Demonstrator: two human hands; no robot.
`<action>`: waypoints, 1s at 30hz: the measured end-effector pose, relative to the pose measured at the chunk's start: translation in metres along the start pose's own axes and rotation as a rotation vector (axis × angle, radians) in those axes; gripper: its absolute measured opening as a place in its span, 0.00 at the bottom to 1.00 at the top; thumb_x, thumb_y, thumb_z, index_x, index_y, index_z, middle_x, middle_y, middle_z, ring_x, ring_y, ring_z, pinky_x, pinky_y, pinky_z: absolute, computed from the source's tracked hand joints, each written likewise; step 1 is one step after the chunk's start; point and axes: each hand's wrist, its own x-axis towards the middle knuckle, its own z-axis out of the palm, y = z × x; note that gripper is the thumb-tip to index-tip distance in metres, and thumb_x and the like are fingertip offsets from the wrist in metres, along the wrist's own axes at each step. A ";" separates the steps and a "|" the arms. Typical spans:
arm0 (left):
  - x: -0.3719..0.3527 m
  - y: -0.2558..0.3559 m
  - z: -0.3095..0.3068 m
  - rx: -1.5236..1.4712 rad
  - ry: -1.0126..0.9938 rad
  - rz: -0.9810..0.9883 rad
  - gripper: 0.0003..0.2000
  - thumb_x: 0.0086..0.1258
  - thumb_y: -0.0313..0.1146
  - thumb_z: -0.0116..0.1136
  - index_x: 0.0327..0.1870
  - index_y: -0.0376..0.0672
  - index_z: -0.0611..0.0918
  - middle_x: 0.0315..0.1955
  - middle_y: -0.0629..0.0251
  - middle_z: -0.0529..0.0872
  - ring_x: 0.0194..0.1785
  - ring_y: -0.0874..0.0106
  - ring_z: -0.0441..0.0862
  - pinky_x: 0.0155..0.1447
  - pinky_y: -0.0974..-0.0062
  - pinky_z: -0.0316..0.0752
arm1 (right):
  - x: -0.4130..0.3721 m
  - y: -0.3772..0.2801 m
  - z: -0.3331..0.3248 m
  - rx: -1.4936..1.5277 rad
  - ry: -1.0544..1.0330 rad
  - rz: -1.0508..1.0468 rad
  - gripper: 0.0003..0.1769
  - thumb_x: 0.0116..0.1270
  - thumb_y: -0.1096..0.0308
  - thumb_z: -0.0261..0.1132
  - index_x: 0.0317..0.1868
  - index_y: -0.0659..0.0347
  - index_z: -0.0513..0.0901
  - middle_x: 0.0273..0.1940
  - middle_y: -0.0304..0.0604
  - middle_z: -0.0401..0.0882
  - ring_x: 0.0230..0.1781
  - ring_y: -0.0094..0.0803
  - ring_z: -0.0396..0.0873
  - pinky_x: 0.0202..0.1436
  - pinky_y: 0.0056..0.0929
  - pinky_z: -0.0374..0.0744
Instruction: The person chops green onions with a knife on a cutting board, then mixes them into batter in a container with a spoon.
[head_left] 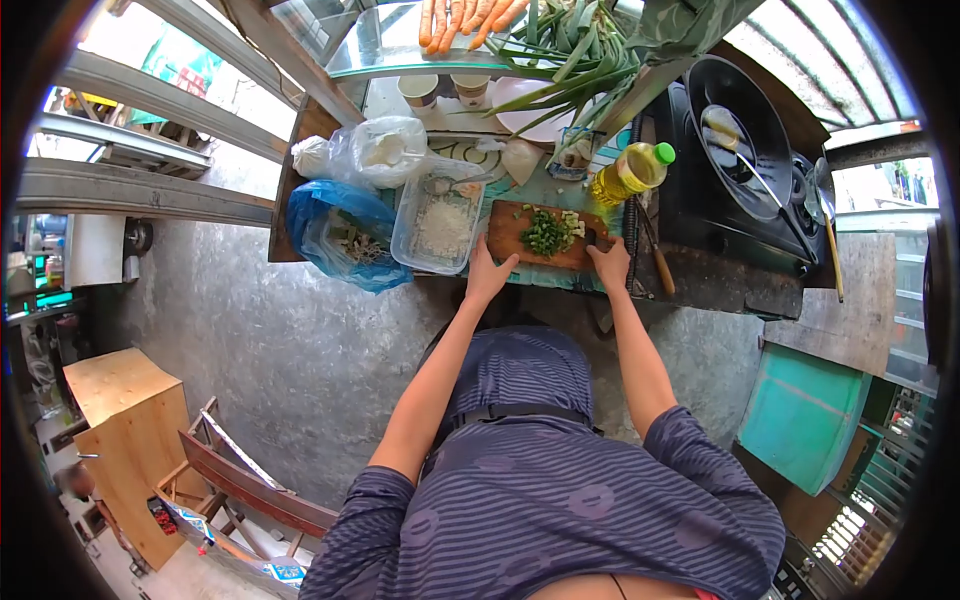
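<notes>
A wooden cutting board (pixel 508 232) lies on the counter with a heap of chopped green onion (pixel 546 233) on it. My left hand (pixel 487 274) rests at the board's near left edge, fingers spread, holding nothing. My right hand (pixel 610 262) is at the board's near right corner, closed on a dark knife handle (pixel 591 238) beside the greens; the blade is hard to make out.
A clear plastic tub of white grains (pixel 438 229) sits left of the board, then blue (pixel 340 235) and white (pixel 375 150) plastic bags. An oil bottle (pixel 632 172), whole green onions (pixel 570 60), carrots (pixel 465 18) and two cups (pixel 420 92) stand behind. A black wok (pixel 745 125) on a stove is at right.
</notes>
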 end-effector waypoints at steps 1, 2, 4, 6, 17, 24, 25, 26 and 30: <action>0.001 0.001 0.000 -0.016 0.009 -0.006 0.49 0.63 0.51 0.64 0.75 0.33 0.48 0.72 0.41 0.54 0.75 0.49 0.53 0.74 0.58 0.55 | -0.002 -0.002 -0.002 0.048 -0.017 0.016 0.34 0.65 0.62 0.66 0.67 0.66 0.66 0.56 0.59 0.75 0.55 0.47 0.77 0.57 0.43 0.76; 0.001 0.002 -0.001 -0.031 0.018 -0.012 0.50 0.63 0.52 0.65 0.75 0.32 0.48 0.72 0.41 0.53 0.75 0.49 0.52 0.75 0.58 0.54 | -0.003 -0.001 -0.001 0.139 -0.025 0.023 0.35 0.66 0.62 0.65 0.69 0.66 0.63 0.58 0.58 0.74 0.55 0.46 0.76 0.57 0.42 0.76; -0.002 0.008 -0.003 -0.102 0.013 -0.050 0.50 0.63 0.52 0.64 0.75 0.32 0.48 0.72 0.41 0.53 0.76 0.50 0.50 0.75 0.58 0.53 | -0.006 0.005 0.003 0.321 -0.044 0.035 0.39 0.66 0.62 0.64 0.73 0.64 0.58 0.61 0.55 0.72 0.56 0.44 0.76 0.57 0.39 0.75; -0.003 0.010 -0.003 -0.139 0.012 -0.063 0.50 0.62 0.52 0.64 0.74 0.32 0.48 0.72 0.41 0.54 0.76 0.51 0.51 0.75 0.58 0.53 | -0.013 0.010 0.006 0.636 -0.063 0.063 0.34 0.68 0.66 0.61 0.71 0.63 0.60 0.58 0.49 0.74 0.54 0.38 0.76 0.55 0.34 0.74; -0.067 0.046 -0.030 -0.348 -0.151 0.023 0.44 0.67 0.51 0.62 0.76 0.42 0.51 0.71 0.47 0.60 0.68 0.56 0.67 0.65 0.63 0.69 | -0.027 0.033 -0.029 1.043 -0.056 -0.170 0.36 0.68 0.73 0.59 0.73 0.68 0.53 0.51 0.39 0.72 0.46 0.23 0.70 0.54 0.24 0.69; -0.090 0.034 -0.076 -0.491 0.056 0.143 0.35 0.70 0.43 0.61 0.73 0.42 0.59 0.67 0.49 0.68 0.66 0.58 0.70 0.62 0.65 0.71 | -0.062 -0.044 -0.046 0.977 -0.112 -0.246 0.38 0.68 0.73 0.59 0.73 0.70 0.51 0.49 0.39 0.74 0.45 0.22 0.72 0.54 0.24 0.70; -0.091 0.033 -0.083 -0.493 0.095 0.148 0.34 0.70 0.42 0.60 0.73 0.42 0.60 0.66 0.50 0.69 0.66 0.59 0.71 0.62 0.65 0.72 | -0.065 -0.055 -0.044 0.939 -0.142 -0.246 0.40 0.67 0.74 0.60 0.74 0.71 0.49 0.53 0.42 0.73 0.48 0.24 0.72 0.57 0.25 0.69; -0.091 0.032 -0.089 -0.495 0.131 0.152 0.32 0.70 0.41 0.60 0.72 0.42 0.62 0.66 0.50 0.70 0.65 0.60 0.72 0.62 0.66 0.72 | -0.065 -0.063 -0.038 0.937 -0.158 -0.267 0.40 0.67 0.74 0.60 0.74 0.71 0.49 0.55 0.42 0.72 0.50 0.25 0.71 0.58 0.25 0.69; -0.084 0.018 -0.106 -0.534 0.236 0.127 0.29 0.70 0.39 0.60 0.70 0.43 0.66 0.64 0.54 0.72 0.60 0.64 0.75 0.59 0.68 0.72 | -0.063 -0.096 -0.016 0.890 -0.130 -0.302 0.36 0.65 0.74 0.60 0.71 0.72 0.55 0.61 0.47 0.68 0.56 0.29 0.70 0.61 0.27 0.67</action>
